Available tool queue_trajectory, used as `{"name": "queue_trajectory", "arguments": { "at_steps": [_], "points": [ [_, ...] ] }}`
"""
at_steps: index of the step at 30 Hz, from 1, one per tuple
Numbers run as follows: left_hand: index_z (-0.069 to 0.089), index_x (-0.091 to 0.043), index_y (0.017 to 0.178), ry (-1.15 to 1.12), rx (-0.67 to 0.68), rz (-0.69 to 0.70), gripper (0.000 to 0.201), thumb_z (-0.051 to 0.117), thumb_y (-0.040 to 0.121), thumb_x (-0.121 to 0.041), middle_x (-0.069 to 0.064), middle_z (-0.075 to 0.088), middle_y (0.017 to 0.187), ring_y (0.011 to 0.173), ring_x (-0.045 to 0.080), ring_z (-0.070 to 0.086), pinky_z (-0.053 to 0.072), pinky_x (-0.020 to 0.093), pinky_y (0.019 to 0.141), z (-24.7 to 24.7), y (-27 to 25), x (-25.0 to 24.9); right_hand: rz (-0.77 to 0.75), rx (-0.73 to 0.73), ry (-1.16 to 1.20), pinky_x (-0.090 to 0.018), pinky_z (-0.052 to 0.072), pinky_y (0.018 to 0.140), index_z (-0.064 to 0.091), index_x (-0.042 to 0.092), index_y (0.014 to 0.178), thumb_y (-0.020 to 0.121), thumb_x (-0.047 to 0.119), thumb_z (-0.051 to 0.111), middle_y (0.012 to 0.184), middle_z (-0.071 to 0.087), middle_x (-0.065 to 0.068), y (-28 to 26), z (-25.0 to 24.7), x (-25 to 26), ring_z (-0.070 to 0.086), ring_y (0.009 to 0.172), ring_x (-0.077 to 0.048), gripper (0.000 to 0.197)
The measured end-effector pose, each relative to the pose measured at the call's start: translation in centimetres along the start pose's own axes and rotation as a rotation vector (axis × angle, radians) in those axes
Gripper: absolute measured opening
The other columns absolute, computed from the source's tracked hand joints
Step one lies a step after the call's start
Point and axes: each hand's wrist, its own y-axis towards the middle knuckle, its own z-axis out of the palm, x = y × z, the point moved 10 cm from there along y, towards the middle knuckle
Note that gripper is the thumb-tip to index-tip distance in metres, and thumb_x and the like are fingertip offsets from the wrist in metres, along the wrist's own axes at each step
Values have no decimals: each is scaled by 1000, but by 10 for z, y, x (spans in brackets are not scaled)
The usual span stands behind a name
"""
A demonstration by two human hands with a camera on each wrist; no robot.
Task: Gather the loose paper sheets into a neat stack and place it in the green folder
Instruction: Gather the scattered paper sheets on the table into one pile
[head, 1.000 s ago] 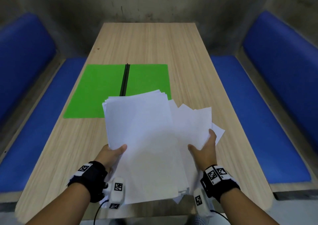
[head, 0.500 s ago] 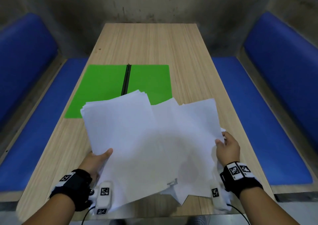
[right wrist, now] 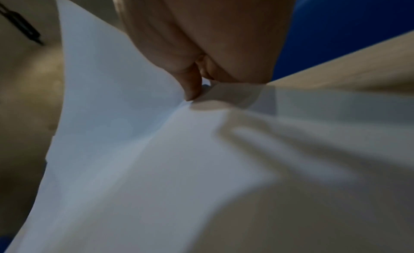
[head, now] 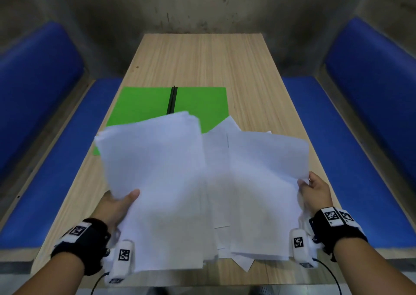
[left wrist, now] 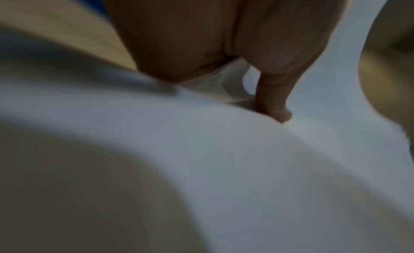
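sheets: white, fanned in 2 uneven bunches, you've got them lifted off the table, far edges overlapping folder.
folder: green, open flat, black spine, table's left-center.

From my seat at the controls I see matt white paper sheets, thin and smooth, bending softly across the lower middle of the head view; in the right wrist view one sheet creases finely where it is pinched. The table is pale wood-grain, a dull laminate-like finish with straight streaks. The green folder, left of centre, looks like flat matt card, with a glossy black spine strip. The benches on both sides are smooth blue padding, faintly sheened. The wall along the top is rough, stained concrete. The wristbands are fuzzy black cloth.
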Motion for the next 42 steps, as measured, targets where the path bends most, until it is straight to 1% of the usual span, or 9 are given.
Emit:
{"name": "queue_trajectory", "arguments": {
  "at_steps": [3,8,11,16,20,25,31,36,42],
  "points": [
    [58,-21,116,357,294,244,35,69,84,-15,-7,69,97,96,19,62,48,32,87,58,10,-38,18,34,30,-26,47,82,66,14,111,94,-4,47,108,68,-12,-2,10,-10,61,93,-24,31],
    [29,-30,142,717,615,317,76,71,81,-15,-14,67,105,60,-4,58,49,25,66,150,42,-42,113,65,184,-29,55,69,70,15,100,92,-7,48,83,75,-2,-9,22,-22,65,85,-29,32],
    [44,-16,135,870,638,319,59,70,83,-21,-3,51,133,67,10,57,49,28,78,169,51,-48,130,98,270,-23,57,59,65,6,112,92,-7,49,90,72,-9,-16,27,-16,68,71,-21,29],
    [48,-8,127,1031,565,300,51,68,85,-30,-13,47,77,83,17,50,35,21,73,172,60,-49,148,113,286,-24,57,56,65,8,113,92,-7,49,85,75,-4,-12,27,-23,71,65,-14,30],
    [27,-24,142,951,633,252,74,70,82,-29,9,54,131,75,15,60,45,26,77,175,66,-38,133,117,224,-24,58,59,65,6,112,93,-6,47,93,73,-8,-12,28,-21,71,71,-18,29],
    [36,-23,143,1274,579,397,73,69,79,-39,0,30,151,141,20,23,20,42,114,186,60,-36,116,124,93,-29,56,65,70,11,100,93,-3,50,89,74,-11,-7,31,-26,67,78,-27,26],
    [54,-10,120,1180,576,390,44,68,83,-30,0,39,134,101,22,52,42,31,91,195,58,-33,-19,-22,-47,-29,49,68,69,21,77,90,6,57,66,69,8,-3,23,-16,60,62,-8,23],
    [57,-15,123,1243,546,443,38,61,89,-31,8,58,129,120,27,52,39,34,98,195,51,-43,-10,1,-172,-31,43,71,63,10,76,88,7,58,73,62,-7,3,26,-19,53,68,-22,14],
    [67,-12,98,973,431,422,17,66,86,-25,9,72,97,87,25,66,50,35,78,138,37,-96,45,-82,-311,-29,29,58,41,6,68,93,4,52,69,44,-9,6,12,-22,39,65,-24,27]
  ]
}}
